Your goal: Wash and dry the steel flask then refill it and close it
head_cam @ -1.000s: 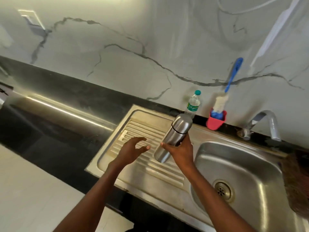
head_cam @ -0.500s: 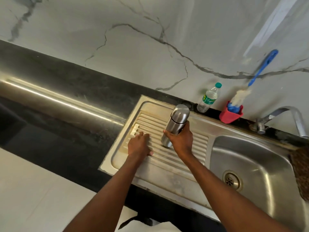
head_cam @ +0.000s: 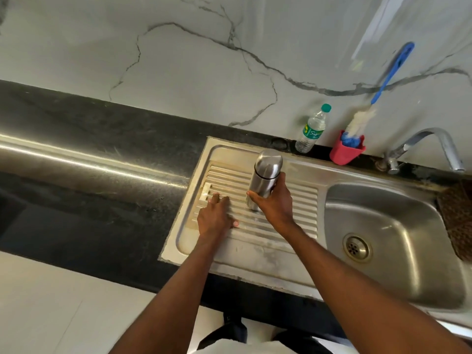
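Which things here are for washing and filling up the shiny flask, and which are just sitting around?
For the job: steel flask, held by the right hand; tap; sink basin; bottle brush in its red holder; probably the water bottle.

Just there: black counter, marble wall, brown mat; the left hand rests on the drainboard.
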Demonstrator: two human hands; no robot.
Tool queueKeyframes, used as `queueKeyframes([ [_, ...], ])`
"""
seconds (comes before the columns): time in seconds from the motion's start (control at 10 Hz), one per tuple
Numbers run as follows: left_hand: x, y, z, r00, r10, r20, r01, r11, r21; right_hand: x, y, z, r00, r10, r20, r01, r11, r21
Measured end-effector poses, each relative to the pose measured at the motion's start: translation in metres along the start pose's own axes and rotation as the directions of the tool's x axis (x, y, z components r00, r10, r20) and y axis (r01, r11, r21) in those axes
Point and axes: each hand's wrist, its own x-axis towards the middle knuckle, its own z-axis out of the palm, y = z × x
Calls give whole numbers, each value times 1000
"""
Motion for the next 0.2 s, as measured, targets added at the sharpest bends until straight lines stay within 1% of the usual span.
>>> queueKeyframes([
  [0.1,1,3,3,999,33,14,-34,999,16,3,3,-4,999,-5,51,6,1000,-11],
  [0.2,1,10,13,996,56,-69,-50,996,80,0,16,-17,978,5,211,20,993,-116],
])
